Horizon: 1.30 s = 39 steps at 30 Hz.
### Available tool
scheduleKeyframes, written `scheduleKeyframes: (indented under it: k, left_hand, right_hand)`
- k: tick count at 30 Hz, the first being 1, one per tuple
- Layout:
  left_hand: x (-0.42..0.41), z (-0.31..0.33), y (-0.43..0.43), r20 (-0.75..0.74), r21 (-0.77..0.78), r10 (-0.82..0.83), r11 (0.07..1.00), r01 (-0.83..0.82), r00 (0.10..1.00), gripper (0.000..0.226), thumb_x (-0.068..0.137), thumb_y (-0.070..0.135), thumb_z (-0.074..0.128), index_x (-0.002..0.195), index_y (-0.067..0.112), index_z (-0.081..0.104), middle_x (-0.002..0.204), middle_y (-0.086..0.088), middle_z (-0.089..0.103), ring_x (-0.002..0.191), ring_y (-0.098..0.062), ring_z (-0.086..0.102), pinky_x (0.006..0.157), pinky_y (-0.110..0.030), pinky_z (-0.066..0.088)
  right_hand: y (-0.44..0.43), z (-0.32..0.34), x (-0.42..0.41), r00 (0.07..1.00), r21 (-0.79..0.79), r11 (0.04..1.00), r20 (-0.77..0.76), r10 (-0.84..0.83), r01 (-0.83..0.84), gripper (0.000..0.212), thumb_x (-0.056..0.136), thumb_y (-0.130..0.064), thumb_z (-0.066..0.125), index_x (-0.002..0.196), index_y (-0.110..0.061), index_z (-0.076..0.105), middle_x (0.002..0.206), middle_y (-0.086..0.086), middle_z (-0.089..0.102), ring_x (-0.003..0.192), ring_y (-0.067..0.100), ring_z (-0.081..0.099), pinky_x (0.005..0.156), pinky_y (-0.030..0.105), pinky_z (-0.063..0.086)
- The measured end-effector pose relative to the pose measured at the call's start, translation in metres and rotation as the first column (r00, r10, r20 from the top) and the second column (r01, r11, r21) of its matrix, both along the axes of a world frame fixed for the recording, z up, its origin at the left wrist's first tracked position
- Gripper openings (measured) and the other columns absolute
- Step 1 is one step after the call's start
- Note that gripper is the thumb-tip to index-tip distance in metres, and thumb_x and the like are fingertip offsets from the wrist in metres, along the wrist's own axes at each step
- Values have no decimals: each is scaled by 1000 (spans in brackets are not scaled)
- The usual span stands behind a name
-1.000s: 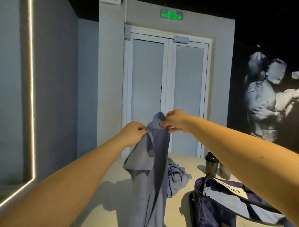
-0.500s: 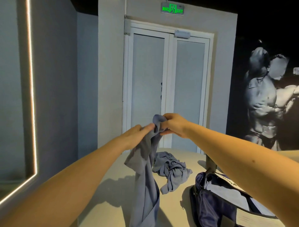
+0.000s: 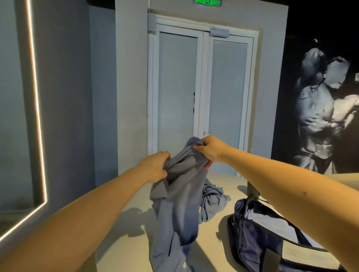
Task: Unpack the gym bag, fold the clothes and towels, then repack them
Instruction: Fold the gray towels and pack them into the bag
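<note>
Grey-blue limp cloth garment (image 3: pixel 180 203): dangling at six o'clock, being clenched by left hand (image 3: pixel 155 169) and right hand (image 3: pixel 210 148). Lying crumpled at five o'clock, second grey-blue cloth (image 3: pixel 213 202); gaping at four o'clock, navy fabric gym bag (image 3: pixel 252 238). Unpacking seemingly underway; folding, repacking pending.

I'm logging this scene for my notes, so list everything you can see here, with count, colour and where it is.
held garment: 1, blue-grey, hanging over the table from both hands
crumpled cloth: 1, blue-grey, on the table behind it
gym bag: 1, navy, open, on the table at right
table: 1, beige, beneath them
double door: 1, white, straight ahead
exit sign: 1, green, above the door
mural: 1, grey, right wall
light strip: 1, white, left wall
left hand: 1, grips the garment's top
right hand: 1, grips it higher up
</note>
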<state>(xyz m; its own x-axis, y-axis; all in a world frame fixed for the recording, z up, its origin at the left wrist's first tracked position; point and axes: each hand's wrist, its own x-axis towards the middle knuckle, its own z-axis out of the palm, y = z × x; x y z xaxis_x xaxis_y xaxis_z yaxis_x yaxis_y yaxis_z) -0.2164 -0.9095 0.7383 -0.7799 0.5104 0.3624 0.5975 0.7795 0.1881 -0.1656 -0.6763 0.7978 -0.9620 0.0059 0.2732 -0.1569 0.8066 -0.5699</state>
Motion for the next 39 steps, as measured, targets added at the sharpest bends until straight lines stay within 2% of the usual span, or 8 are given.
scheduleKeyframes:
  k: [7,13,21,25,28,31,35,39]
  left_hand:
    - [-15,-15,-33,100,142,99,983,-113,990,31,102,25,53,73,13,54,78,-6,60,73,-18,55,59,-28,36]
    - [-3,-15,-40,82,308,17,950,-42,996,28,106,35,51,95,12,62,86,-1,62,80,-15,57,59,-20,35]
    - [27,-18,-61,400,64,-45,998,21,915,53,85,63,69,129,39,50,118,14,61,105,-8,61,92,-32,52]
    - [27,-37,-63,439,69,-101,995,79,893,45,82,43,79,119,40,54,114,12,63,100,-9,64,90,-35,56]
    - [13,-54,-72,465,145,-112,988,49,878,15,93,40,68,100,27,68,94,2,68,82,-17,65,76,-36,52]
    - [-12,-81,-82,544,191,-85,981,-24,835,30,98,35,63,93,5,69,74,-6,63,60,-19,57,65,-33,44]
    - [-56,-123,-81,619,277,3,935,-221,786,23,98,25,61,86,6,66,66,-7,58,50,-15,52,51,-26,42]
    - [-115,-171,-77,649,288,118,876,-386,752,18,93,25,68,86,8,67,59,-7,60,47,-17,52,48,-26,38]
  right_hand:
    - [24,-9,-2,995,-64,993,9,-103,103,37,103,-30,46,117,0,63,107,21,70,68,33,75,89,46,57]
    - [31,-22,-2,989,-204,968,50,-142,149,37,102,-30,40,112,1,57,112,24,61,76,41,73,78,48,62]
    - [51,-52,-17,935,-178,956,311,-170,233,22,102,-16,52,115,0,59,98,16,61,79,29,63,68,40,61]
    - [53,-68,-23,855,-112,958,487,-178,263,15,102,-20,56,97,-6,58,82,11,50,65,18,44,53,28,40]
    - [49,-85,-36,817,-122,963,561,-132,239,13,100,-13,56,100,-1,60,81,14,60,67,23,56,58,29,51]
    - [45,-108,-61,857,-120,951,478,-195,283,10,92,-5,59,86,2,60,80,18,64,74,33,62,71,38,59]
    - [34,-142,-96,850,-98,929,446,-280,357,26,87,3,56,68,-8,43,53,6,39,42,18,33,45,26,27]
    - [23,-181,-137,840,-179,909,481,-252,376,25,90,8,59,72,-8,51,62,9,58,47,17,56,41,23,45]
